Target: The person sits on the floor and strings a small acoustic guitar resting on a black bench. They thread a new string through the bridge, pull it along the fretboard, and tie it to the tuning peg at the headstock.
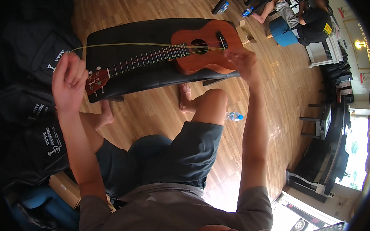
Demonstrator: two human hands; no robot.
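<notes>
From where I stand, the wooden floor (152, 125) stretches under everything, and black bags (17, 78) heap up on the person's left. Across the room another person (314, 25), in a black top, sits on a blue stool (282, 31). In front of the seated person is the long black surface (127, 85), and on it the ukulele (211, 64) lies face up, its body toward the right and its head near the left end. A small open box (246, 32) shows just past the surface's right end. The left hand (71, 77) is raised by the ukulele's head, fingers curled and pinching the end of a string. The right hand (244, 64) hovers around the bridge end of the body, its fingers bent; I cannot tell whether they grip anything. A blue-capped bottle (232, 116) is on the floor near the right knee. Thinnest of all, the pale yellow string (118, 44) bows from the left fingers above the neck toward the bridge.
</notes>
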